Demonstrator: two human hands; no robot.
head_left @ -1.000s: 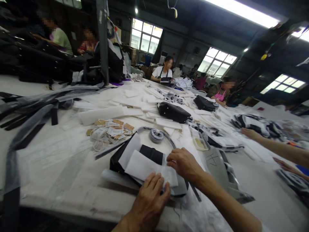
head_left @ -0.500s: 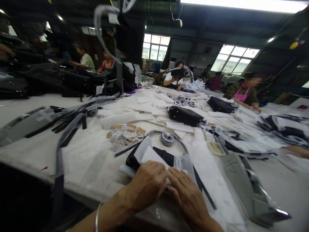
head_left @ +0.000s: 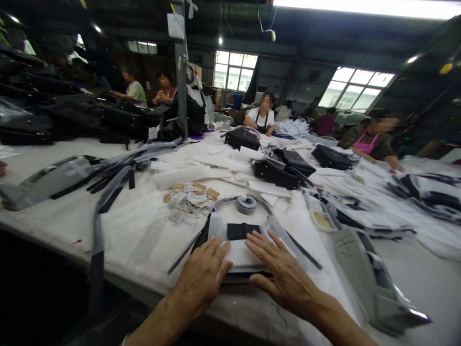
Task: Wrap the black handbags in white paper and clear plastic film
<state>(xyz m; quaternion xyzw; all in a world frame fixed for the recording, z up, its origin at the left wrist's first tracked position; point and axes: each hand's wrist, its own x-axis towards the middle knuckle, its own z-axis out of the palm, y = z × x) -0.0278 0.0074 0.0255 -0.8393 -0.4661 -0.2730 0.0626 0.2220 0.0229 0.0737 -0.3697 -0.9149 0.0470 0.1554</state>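
A black bag [head_left: 242, 231] wrapped in white foam sheet [head_left: 240, 254] lies flat on the table [head_left: 137, 226] right in front of me. My left hand [head_left: 202, 275] rests flat on the left side of the white sheet, fingers stretched out. On the right side lies my right hand [head_left: 280, 275], also flat with fingers spread. Both hands press on the wrap. A grey coiled strap [head_left: 246, 203] sits just beyond the bag.
A heap of paper tags [head_left: 190, 198] lies left of the bag, a small tray [head_left: 321, 219] to the right. Black handbags [head_left: 274, 173] and white foam sheets cover the middle. Dark straps [head_left: 108, 178] trail off the left. Several people sit at the far side.
The white sheet has been folded down over the black bag. Both hands went from bunched together on the wrap to lying flat and apart. More black handbags now lie at mid-table.
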